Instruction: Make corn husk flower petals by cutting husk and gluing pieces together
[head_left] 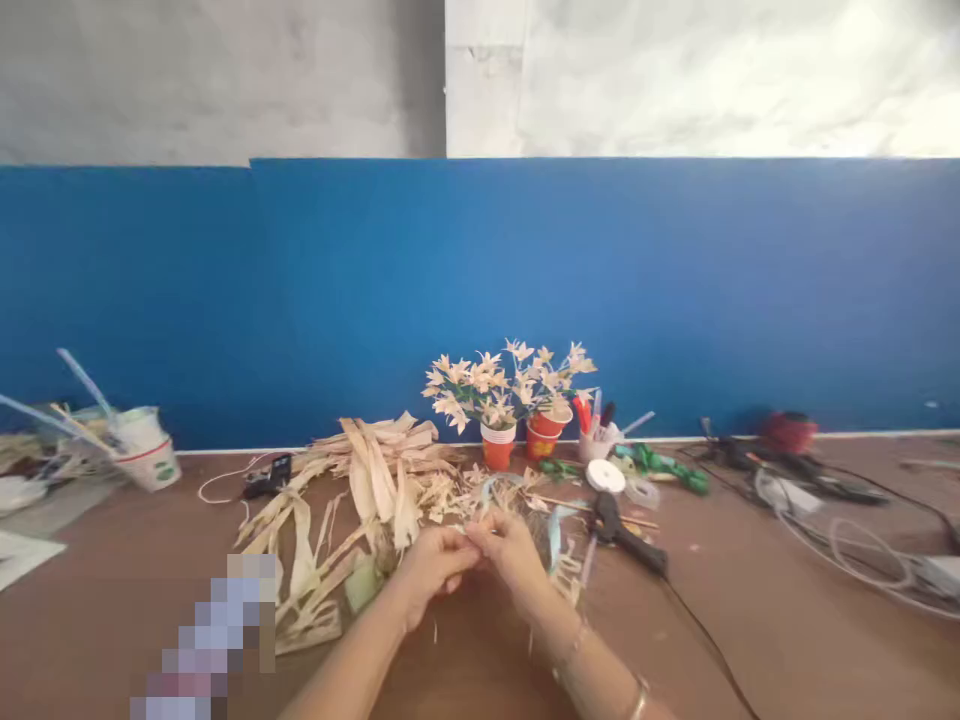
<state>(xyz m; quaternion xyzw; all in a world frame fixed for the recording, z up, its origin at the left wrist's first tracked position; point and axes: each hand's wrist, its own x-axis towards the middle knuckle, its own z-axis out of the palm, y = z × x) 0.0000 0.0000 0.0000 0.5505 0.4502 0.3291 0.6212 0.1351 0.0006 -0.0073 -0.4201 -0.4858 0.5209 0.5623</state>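
My left hand (439,563) and my right hand (510,550) meet above the brown table, fingertips pinched together. Whatever they pinch is too small and hidden to name. Just beyond them lie pale dried husk strips (375,470) and small husk scraps (442,495). A black glue gun (622,535) rests to the right of my right hand, its cord running toward the front edge. Close to my left wrist is a light green block (363,585). Behind my hands, pale handmade flowers (480,385) stand in a red paper cup (498,448), with more in a second red cup (546,435).
A white tape roll (605,476), green tape (667,468) and a cup of pens (596,440) sit at the back. White cables (840,550) sprawl on the right. Far left is a white cup (150,455) with straws. A blue partition (375,280) closes off the table's back.
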